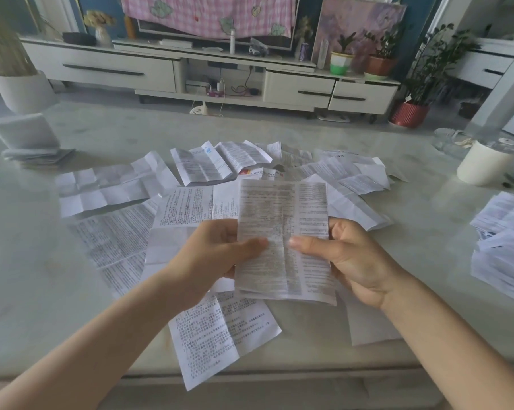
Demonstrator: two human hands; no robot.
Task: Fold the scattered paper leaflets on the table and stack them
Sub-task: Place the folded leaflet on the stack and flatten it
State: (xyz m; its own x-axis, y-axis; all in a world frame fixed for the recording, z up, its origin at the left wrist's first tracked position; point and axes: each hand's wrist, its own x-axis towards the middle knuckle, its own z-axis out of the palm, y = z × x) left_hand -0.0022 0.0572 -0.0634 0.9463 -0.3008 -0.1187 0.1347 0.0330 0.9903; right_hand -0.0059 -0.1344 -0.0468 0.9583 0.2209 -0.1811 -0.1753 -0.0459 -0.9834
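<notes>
Hands, head view, the only one supplied. Left hand (217, 250): pinches the left edge of the held leaflet (282, 226), thumb on the printed face, fingers behind. Right hand (347, 255): pinches the right edge likewise, the two thumbs nearly meeting at the central crease.

Held leaflet: raised above the table (28, 232), just in front of the person, opened out, creases visible, not yet folded shut.

Scattered leaflets (111, 184): a good many, lying flat or half-open and overlapping across the middle of the table, directly under and beyond the hands; one near leaflet (217, 329) overhangs the front edge.

Far-left stack (28, 137): well apart from the scatter; seemingly folded leaflets piled up, though blurred at the frame edge.

Right-hand pile (504, 232): more printed sheets at the table's right edge; cannot tell whether folded.

Progress, as a judgement: early to middling. Some stacking appears done; one sheet is in hand; the bulk of the central scatter remains to be folded and stacked.
</notes>
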